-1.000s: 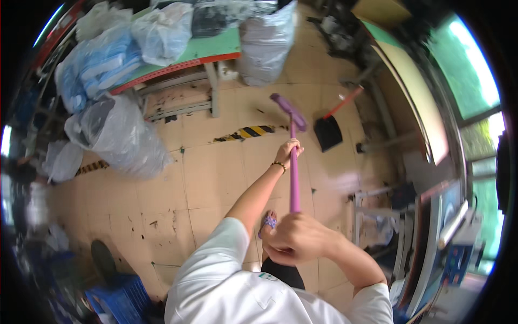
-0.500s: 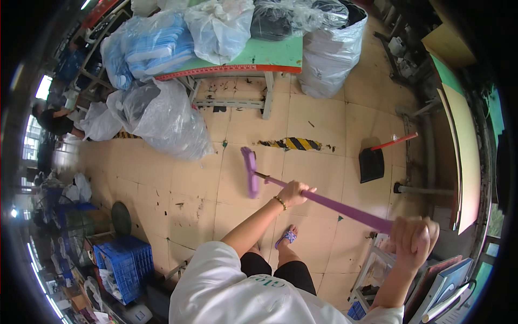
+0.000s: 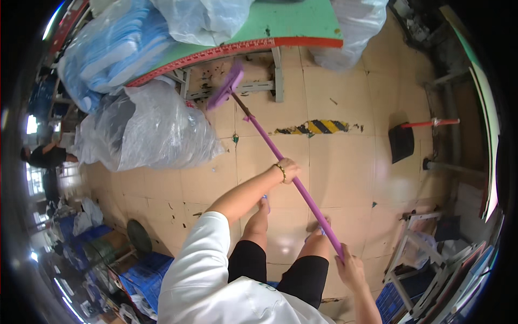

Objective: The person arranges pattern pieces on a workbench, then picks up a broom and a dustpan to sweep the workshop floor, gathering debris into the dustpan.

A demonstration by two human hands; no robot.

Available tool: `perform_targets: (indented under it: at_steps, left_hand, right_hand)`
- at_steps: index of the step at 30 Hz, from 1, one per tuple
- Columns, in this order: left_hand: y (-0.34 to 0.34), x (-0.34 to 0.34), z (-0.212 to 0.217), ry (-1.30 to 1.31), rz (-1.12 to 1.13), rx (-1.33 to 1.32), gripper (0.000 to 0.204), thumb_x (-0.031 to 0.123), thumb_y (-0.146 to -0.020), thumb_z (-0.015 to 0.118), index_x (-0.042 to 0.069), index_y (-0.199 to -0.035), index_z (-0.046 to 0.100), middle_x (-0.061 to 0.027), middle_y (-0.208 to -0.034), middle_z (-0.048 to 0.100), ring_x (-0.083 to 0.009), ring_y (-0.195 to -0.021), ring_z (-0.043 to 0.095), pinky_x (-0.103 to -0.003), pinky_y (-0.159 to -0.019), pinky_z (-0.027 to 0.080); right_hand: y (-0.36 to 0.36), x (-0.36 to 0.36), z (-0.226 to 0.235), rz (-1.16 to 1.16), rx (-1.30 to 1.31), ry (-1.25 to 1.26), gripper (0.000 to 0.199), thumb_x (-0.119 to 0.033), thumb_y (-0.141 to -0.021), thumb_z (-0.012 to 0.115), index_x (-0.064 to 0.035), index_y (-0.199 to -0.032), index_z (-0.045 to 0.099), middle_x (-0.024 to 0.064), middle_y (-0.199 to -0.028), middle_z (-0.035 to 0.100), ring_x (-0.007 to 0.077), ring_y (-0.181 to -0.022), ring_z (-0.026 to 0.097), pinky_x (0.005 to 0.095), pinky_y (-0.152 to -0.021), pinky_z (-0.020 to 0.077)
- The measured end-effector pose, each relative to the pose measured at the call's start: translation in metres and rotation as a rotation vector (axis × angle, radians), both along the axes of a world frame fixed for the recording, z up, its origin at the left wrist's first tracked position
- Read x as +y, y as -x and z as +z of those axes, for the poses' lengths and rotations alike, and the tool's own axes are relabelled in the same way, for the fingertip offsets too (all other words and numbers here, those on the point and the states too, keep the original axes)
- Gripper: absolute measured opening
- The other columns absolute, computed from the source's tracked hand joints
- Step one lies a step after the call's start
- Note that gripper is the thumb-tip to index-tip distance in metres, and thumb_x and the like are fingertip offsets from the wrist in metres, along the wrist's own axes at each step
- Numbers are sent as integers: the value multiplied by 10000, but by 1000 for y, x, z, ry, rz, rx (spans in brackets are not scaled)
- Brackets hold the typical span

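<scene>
A purple broom slants across the view, its head up at the far side beside the table's leg. My left hand is wrapped round the middle of its handle, with a beaded bracelet on the wrist. Lower down, my right hand grips the handle near its end. Just left of the broom head bulges a large clear plastic bag. Whether the bristles touch the floor cannot be made out.
A green table with a red edge carries bags of blue-and-white sheets. On the tiled floor are a black-and-yellow tape strip and a black dustpan with a red handle. Blue crates stand at the lower left. Another person is at far left.
The broom head has swung away from me and left, toward the table. My right hand has come down and inward with the handle's end. I have moved forward, both hands still gripping.
</scene>
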State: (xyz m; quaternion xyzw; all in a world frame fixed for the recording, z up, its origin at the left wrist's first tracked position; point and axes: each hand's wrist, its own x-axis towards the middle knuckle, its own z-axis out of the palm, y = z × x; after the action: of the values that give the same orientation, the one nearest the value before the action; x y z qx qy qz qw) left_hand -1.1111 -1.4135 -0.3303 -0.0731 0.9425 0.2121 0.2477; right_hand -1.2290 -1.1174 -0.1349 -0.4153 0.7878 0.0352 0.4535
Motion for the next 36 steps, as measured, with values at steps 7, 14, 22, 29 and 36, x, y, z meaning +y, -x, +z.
perform_targets:
  at_steps: [7, 14, 22, 29, 36]
  left_hand:
    - [-58, -72, -103, 95, 18, -117, 146, 173, -601, 644, 102, -726, 626, -83, -766, 594, -237, -845, 549, -350, -766, 432]
    - [-85, -122, -254, 321, 83, 44, 104, 110, -685, 537, 124, -735, 626, -59, -830, 579, -206, -914, 509, -308, -900, 351]
    - [-167, -288, -248, 721, 515, 35, 170, 45, -705, 482, 64, -796, 624, -110, -1045, 534, -248, -1112, 391, -297, -945, 321]
    - [-102, -122, -121, 102, 72, 226, 134, 208, -551, 660, 123, -542, 558, -63, -599, 509, -270, -706, 497, -376, -665, 391]
    - [-61, -78, -78, -106, -48, 386, 68, 170, -574, 615, 142, -634, 602, -19, -678, 538, -201, -752, 486, -333, -706, 394]
  right_hand:
    - [-84, -50, -146, -411, -336, 199, 324, -112, -754, 505, -20, -1060, 453, 203, -612, 526, 371, -591, 547, 407, -528, 412]
    - [-113, -84, -343, -372, -298, 336, 335, -96, -763, 500, -47, -1088, 438, 202, -645, 532, 345, -594, 542, 398, -544, 415]
    - [-176, -269, -314, -295, -516, 441, 347, -160, -823, 466, -37, -1132, 368, 224, -710, 543, 376, -658, 540, 436, -588, 404]
    - [-95, -126, -86, -535, -664, 138, 446, -104, -786, 503, -26, -1200, 359, 231, -884, 552, 322, -879, 558, 346, -789, 404]
    - [-97, -68, -74, -598, -456, 48, 414, -146, -778, 534, -27, -1156, 415, 207, -719, 545, 278, -646, 579, 331, -592, 430]
